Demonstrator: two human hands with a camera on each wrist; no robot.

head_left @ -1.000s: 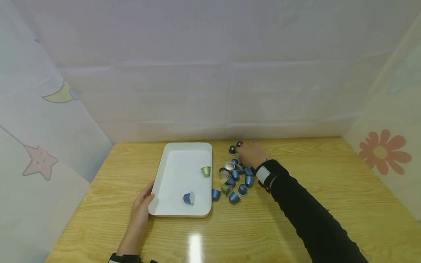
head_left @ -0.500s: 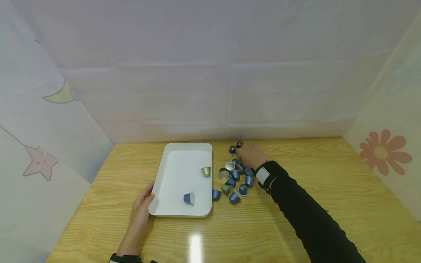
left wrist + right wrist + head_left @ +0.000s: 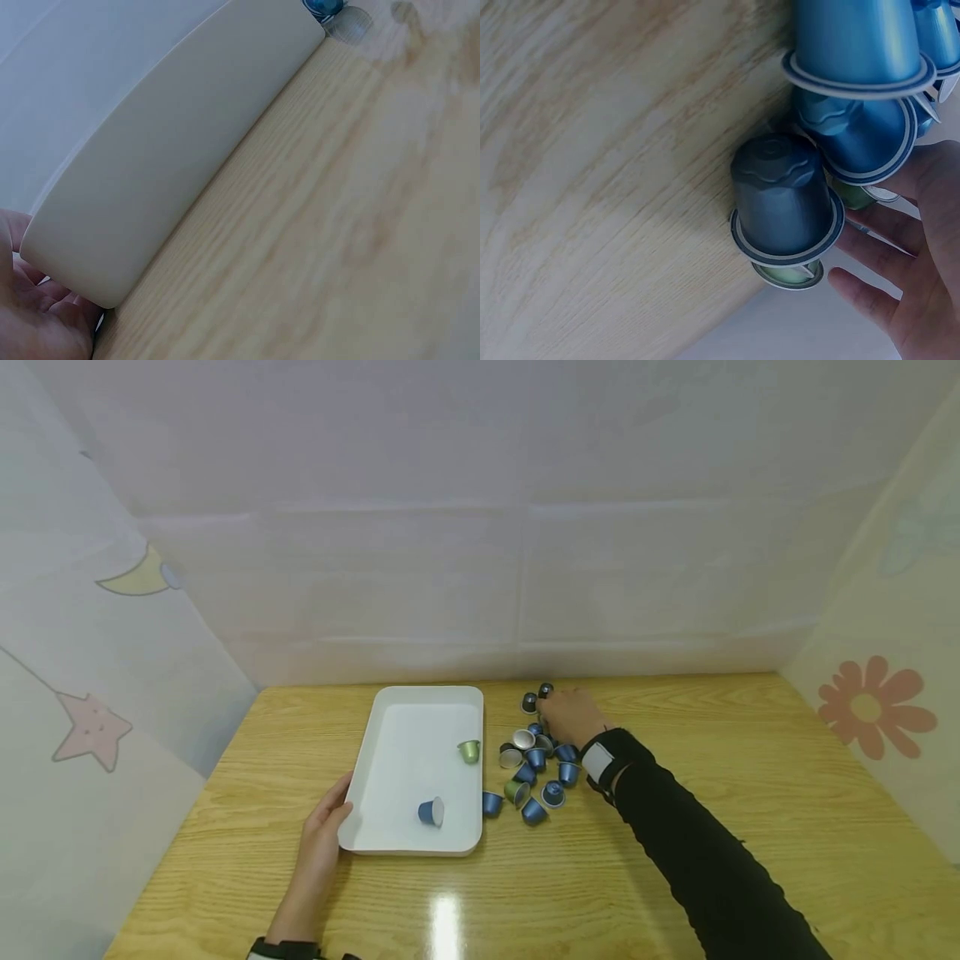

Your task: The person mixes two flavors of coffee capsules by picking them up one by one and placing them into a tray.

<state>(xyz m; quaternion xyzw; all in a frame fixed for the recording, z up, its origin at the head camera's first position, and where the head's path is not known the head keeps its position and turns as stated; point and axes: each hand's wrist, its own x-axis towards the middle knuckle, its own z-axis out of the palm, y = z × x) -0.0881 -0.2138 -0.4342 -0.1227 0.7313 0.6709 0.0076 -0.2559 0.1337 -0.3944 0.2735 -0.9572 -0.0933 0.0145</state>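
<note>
My left hand (image 3: 324,831) grips the near left edge of a white tray (image 3: 408,718); in the left wrist view its thumb lies at the rim of the tray wall (image 3: 157,142). On the tray lie a green coffee capsule (image 3: 469,752) and a blue coffee capsule (image 3: 430,812). My right hand (image 3: 573,714) reaches into the back of a capsule pile, beside a black capsule (image 3: 529,702). In the right wrist view its fingers extend behind a dark blue capsule (image 3: 780,199), close to a green capsule (image 3: 851,195). I cannot tell whether the hidden fingertips pinch one.
Several more capsules are spread right of the tray, among them a blue one (image 3: 492,804) against its wall and a silver-lidded one (image 3: 523,739). The wooden table (image 3: 712,777) ends at a pale sheet (image 3: 480,568) behind.
</note>
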